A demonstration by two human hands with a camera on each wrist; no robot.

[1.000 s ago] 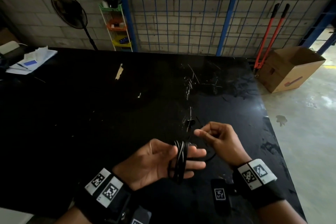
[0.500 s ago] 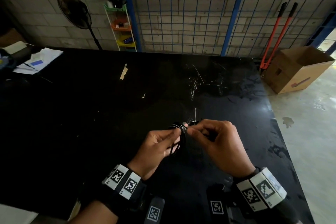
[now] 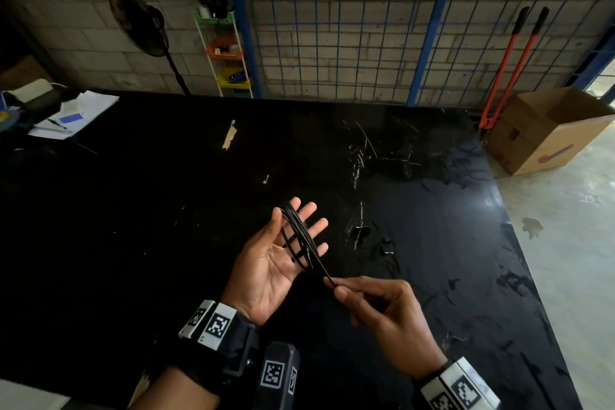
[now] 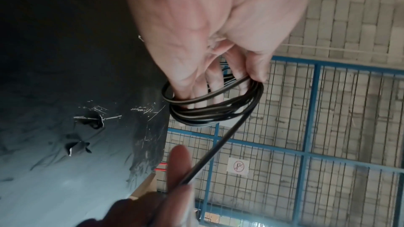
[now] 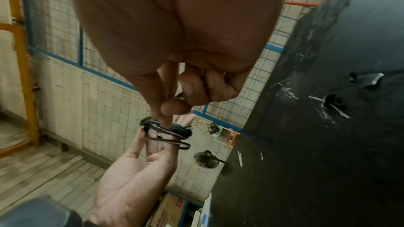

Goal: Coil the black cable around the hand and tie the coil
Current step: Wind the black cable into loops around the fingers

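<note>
The black cable (image 3: 301, 236) is wound in several loops around the straight, spread fingers of my left hand (image 3: 293, 226), which is held palm up above the black table (image 3: 166, 210). One strand runs taut from the coil down to my right hand (image 3: 337, 288), which pinches it between thumb and forefinger, nearer my body. In the left wrist view the coil (image 4: 210, 110) rings the fingers (image 4: 196, 91) and the thumb touches it. The right wrist view shows the pinch (image 5: 174, 103) just above the coil (image 5: 168, 130).
Small torn scraps (image 3: 361, 231) lie on the table just right of my hands. Papers (image 3: 73, 113) sit at the far left. The table's right edge drops to the floor, where a cardboard box (image 3: 549, 130) and red bolt cutters (image 3: 509, 66) stand. A blue mesh fence (image 3: 366, 27) runs behind.
The hands met at the coil half a second ago. Since then my left hand has turned palm up with fingers spread, and my right hand has drawn the cable's strand back toward me.
</note>
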